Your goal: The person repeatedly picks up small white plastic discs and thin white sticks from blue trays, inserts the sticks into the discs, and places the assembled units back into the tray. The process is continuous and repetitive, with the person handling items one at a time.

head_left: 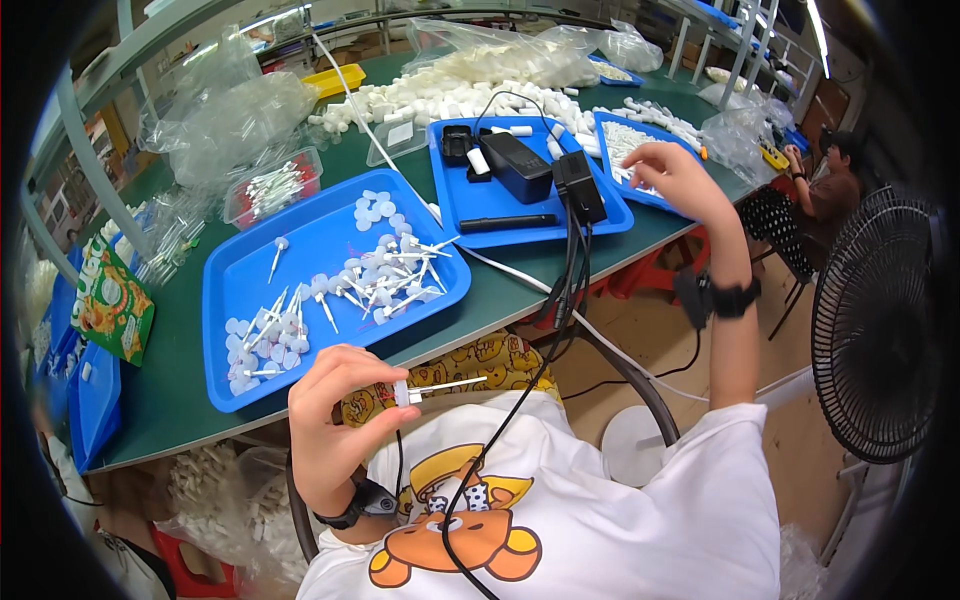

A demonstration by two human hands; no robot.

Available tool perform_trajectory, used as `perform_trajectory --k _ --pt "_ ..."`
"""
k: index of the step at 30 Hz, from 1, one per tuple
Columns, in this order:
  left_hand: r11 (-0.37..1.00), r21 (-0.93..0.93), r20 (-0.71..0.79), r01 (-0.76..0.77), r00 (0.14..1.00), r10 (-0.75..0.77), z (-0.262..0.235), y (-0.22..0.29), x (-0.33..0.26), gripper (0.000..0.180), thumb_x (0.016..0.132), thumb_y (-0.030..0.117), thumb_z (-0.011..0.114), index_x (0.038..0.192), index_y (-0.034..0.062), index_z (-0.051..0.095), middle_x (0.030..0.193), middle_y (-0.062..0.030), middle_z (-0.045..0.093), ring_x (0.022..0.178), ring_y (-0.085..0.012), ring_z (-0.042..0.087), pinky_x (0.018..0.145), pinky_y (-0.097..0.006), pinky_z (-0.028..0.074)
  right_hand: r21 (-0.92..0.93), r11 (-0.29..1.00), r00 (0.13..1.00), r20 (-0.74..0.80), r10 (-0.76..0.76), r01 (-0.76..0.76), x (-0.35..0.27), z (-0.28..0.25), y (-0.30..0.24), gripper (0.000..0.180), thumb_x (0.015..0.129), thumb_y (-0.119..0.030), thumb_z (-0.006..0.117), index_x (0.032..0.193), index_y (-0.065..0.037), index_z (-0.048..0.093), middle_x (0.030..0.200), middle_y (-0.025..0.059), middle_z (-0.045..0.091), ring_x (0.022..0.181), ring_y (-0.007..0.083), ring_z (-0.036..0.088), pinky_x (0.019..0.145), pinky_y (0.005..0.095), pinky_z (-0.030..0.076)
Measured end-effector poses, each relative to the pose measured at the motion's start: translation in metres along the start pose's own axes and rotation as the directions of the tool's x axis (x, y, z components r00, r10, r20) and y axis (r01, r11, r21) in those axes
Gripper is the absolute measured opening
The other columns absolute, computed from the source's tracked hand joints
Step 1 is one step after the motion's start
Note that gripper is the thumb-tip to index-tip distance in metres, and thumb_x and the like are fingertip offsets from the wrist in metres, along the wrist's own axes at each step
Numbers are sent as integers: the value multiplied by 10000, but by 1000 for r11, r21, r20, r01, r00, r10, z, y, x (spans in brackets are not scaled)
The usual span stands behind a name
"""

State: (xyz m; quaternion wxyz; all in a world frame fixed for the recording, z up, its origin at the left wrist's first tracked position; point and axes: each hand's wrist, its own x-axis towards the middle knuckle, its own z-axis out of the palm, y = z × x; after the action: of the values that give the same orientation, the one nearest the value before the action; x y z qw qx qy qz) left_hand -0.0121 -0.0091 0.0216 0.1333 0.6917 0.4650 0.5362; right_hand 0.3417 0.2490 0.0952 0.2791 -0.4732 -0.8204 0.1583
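My left hand (335, 405) pinches a white round cap with a thin stem (403, 393) between thumb and fingertips. The stem points to the right, above my lap. My right hand (680, 180) reaches over a small blue tray (655, 198) of small white parts (626, 143); its fingers are apart and bent downward, and I see nothing held in them. In front of me a large blue tray (232, 290) holds loose translucent round caps (375, 208) and several capped pieces with stems (390, 275).
A middle blue tray (480, 238) carries black electronic boxes (515, 165) and a black cylinder (508, 223), with cables running to me. White tubes (400, 100) are heaped behind. A clear container (275, 190) and a green snack bag (118, 300) lie left; a black fan (872, 325) stands right, near another person (832, 185).
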Motion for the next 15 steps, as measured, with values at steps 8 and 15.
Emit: perform_trajectory --k 8,15 --pt "1000 -27 56 6 998 -4 1 -3 -3 318 592 99 832 876 56 697 832 -59 658 815 -214 610 767 -319 434 -430 897 993 8 115 -100 73 22 148 157 714 -46 672 864 -26 714 846 158 695 805 274 667 755 361 517" --pt "999 -17 104 -42 994 44 0 0 -1 322 595 101 830 885 55 698 824 -49 651 809 -211 606 761 -316 430 -396 877 957 -201 207 -273 77 37 164 153 713 -76 705 860 -34 709 851 163 693 805 289 671 737 363 523"
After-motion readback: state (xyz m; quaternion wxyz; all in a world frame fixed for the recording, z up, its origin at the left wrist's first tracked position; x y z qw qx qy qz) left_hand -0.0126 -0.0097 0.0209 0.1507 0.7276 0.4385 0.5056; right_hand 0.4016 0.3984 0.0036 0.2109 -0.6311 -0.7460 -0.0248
